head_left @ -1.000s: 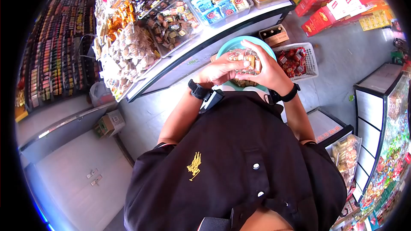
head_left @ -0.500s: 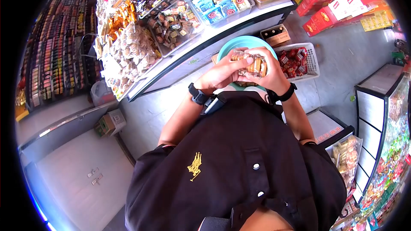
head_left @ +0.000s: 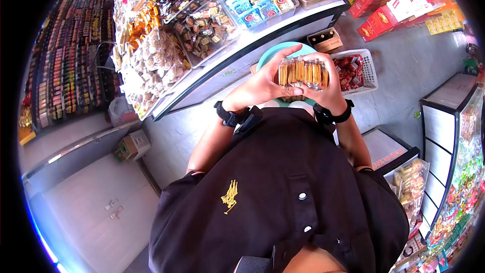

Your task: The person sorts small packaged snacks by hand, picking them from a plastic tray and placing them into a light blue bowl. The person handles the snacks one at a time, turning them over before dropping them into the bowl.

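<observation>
Between both hands is a row of clear-wrapped biscuits (head_left: 304, 73), golden brown and standing on edge side by side. My left hand (head_left: 269, 78) is closed on the row's left end, thumb along its near side. My right hand (head_left: 331, 83) wraps the right end, its thumb meeting the left one at the near edge. Under the hands a light-teal tub (head_left: 275, 50) shows its rim, with some brown packets inside it partly hidden by the hands.
A white basket (head_left: 374, 73) of red packets and a small carton (head_left: 326, 40) stand to the tub's right. Ahead runs a display counter (head_left: 283, 25) with trays of wrapped snacks. Red boxes (head_left: 379, 25) are at the upper right, a shelf unit (head_left: 437, 116) at the right.
The hands have spread round the biscuits and turned them, so the whole row now faces up. The left thumb has moved from across the packs to their near side.
</observation>
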Demonstrator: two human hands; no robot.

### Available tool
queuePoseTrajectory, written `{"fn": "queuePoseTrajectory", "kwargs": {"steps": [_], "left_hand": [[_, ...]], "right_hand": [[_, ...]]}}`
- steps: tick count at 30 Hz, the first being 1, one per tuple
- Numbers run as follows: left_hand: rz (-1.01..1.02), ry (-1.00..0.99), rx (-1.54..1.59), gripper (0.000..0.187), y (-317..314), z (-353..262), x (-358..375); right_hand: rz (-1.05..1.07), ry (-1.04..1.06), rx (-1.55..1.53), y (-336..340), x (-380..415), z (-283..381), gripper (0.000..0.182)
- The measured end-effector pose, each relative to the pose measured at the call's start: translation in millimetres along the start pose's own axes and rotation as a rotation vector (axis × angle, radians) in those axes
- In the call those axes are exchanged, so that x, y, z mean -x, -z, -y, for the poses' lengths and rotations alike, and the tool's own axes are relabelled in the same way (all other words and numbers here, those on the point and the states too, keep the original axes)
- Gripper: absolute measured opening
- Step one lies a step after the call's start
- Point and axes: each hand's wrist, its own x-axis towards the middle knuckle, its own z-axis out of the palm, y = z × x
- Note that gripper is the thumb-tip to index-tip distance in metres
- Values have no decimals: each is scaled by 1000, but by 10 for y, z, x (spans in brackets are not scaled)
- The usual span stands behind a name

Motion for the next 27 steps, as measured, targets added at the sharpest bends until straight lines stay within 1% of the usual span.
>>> {"fn": "queuePoseTrajectory", "kwargs": {"steps": [2,5,8,11,14,17,20,23,27], "left_hand": [[-20,-80,-159,93,35,61,-21],[-59,-167,-389,86,33,24,-26],[-41,-101,-114,90,-65,-32,-32],[-13,-21,119,92,-86,8,-17],[-26,-30,40,93,-118,-1,-27],[-29,-25,125,91,-182,-83,-16],[-51,-107,-143,88,-188,-64,-50],[-87,-134,-34,85,-227,0,-100],[-34,-148,-121,72,-125,105,-125]], "right_hand": [[38,8,-20,38,1,-34,66],[20,42,-45,46,-4,46,68],[27,130,88,85,-69,115,69],[-2,70,21,53,-53,153,71],[65,159,222,131,-89,188,74],[17,89,169,125,-36,134,76],[46,87,207,189,-20,98,78],[21,12,55,178,46,81,82],[25,-42,-38,166,26,273,90]]}}
